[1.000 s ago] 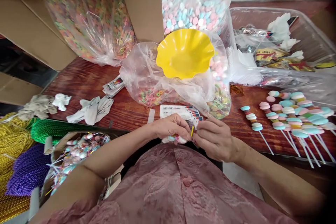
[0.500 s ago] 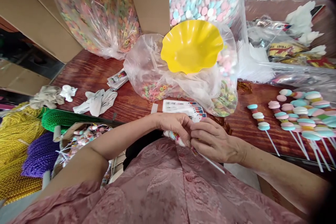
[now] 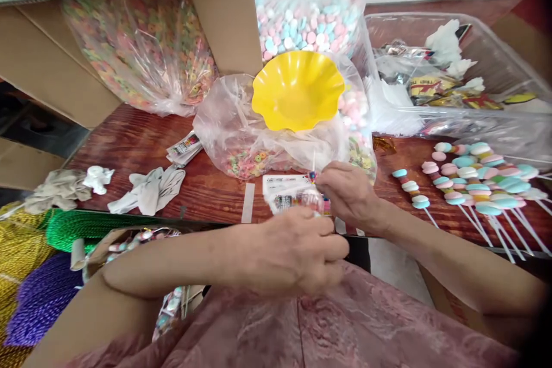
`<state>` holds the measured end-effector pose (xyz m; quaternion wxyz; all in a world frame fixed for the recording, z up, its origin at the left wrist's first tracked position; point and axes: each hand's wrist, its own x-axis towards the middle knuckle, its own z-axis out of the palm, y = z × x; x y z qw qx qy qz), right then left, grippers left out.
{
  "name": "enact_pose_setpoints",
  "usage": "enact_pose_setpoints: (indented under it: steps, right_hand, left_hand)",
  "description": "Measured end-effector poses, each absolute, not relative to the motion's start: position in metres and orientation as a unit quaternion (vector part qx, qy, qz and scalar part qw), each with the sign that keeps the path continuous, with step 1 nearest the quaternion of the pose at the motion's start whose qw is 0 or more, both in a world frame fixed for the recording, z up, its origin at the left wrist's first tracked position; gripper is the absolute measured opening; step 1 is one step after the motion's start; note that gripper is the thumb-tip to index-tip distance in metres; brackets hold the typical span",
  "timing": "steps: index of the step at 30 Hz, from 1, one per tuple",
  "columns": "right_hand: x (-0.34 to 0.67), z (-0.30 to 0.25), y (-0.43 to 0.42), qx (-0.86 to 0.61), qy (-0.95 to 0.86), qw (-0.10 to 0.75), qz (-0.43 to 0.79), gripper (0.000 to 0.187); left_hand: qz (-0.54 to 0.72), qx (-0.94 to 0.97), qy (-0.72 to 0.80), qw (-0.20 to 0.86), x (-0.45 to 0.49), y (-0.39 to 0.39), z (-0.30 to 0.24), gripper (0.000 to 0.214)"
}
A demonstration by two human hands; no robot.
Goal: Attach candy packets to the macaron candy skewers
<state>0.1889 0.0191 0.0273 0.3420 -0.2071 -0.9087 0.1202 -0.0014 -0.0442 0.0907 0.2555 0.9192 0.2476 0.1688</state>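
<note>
My left hand (image 3: 297, 253) is closed in front of my body, back of the hand towards me. A candy skewer (image 3: 313, 201) pokes up beyond its fingers, only partly visible and blurred; the rest is hidden. Just above and to the right, my right hand (image 3: 349, 192) is closed in a pinch beside a thin white upright bit; what its fingertips grip is too small to make out. Behind the hands lies a stack of printed white packets (image 3: 280, 185) on the brown table (image 3: 219, 198).
A yellow wavy bowl (image 3: 297, 92) rests on clear candy bags (image 3: 224, 115). Candy skewers (image 3: 487, 175) lie at right, under a clear plastic bin (image 3: 457, 109). At left are grey gloves (image 3: 150, 190), a white figurine (image 3: 98, 178), coloured cord bundles (image 3: 38, 305) and a box of wrapped candies (image 3: 97, 253).
My hands have come apart slightly: the right moved up towards the packets, the left turned over and moved down in front. The stick pointing down to the right is gone from there. The view shifted.
</note>
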Motion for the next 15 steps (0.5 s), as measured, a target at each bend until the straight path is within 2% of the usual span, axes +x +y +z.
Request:
enact_pose_setpoints:
  steps: [2, 3, 6, 8, 10, 11, 13, 15]
  right_hand:
    - [0.181, 0.038, 0.015, -0.243, -0.866, 0.377, 0.222, 0.018]
    - [0.177, 0.041, 0.010, -0.247, -0.846, 0.380, 0.280, 0.017]
    - [0.166, 0.036, -0.003, -0.237, -0.805, 0.329, 0.434, 0.020]
    - [0.162, 0.027, -0.003, -0.252, -0.789, 0.313, 0.464, 0.021]
    - [0.160, 0.020, 0.003, -0.283, -0.804, 0.351, 0.386, 0.020]
    - [0.159, 0.017, 0.007, -0.289, -0.822, 0.376, 0.317, 0.019]
    - [0.154, 0.013, 0.012, -0.260, -0.857, 0.410, 0.171, 0.016]
    - [0.143, 0.008, 0.014, -0.214, -0.877, 0.417, 0.109, 0.016]
  left_hand:
    - [0.190, 0.901, 0.281, 0.271, 0.001, -0.039, 0.064, 0.017]
    - [0.224, 0.866, 0.343, 0.286, -0.002, -0.032, 0.052, 0.014]
    - [0.407, 0.751, 0.411, 0.319, -0.019, -0.012, 0.033, 0.027]
    - [0.480, 0.732, 0.390, 0.287, -0.028, -0.009, 0.034, 0.031]
    - [0.507, 0.726, 0.383, 0.264, -0.031, -0.015, 0.035, 0.045]
    - [0.509, 0.715, 0.386, 0.284, -0.032, -0.018, 0.033, 0.053]
    - [0.476, 0.690, 0.380, 0.392, -0.036, -0.025, 0.028, 0.060]
    - [0.396, 0.688, 0.364, 0.487, -0.045, -0.031, 0.022, 0.057]
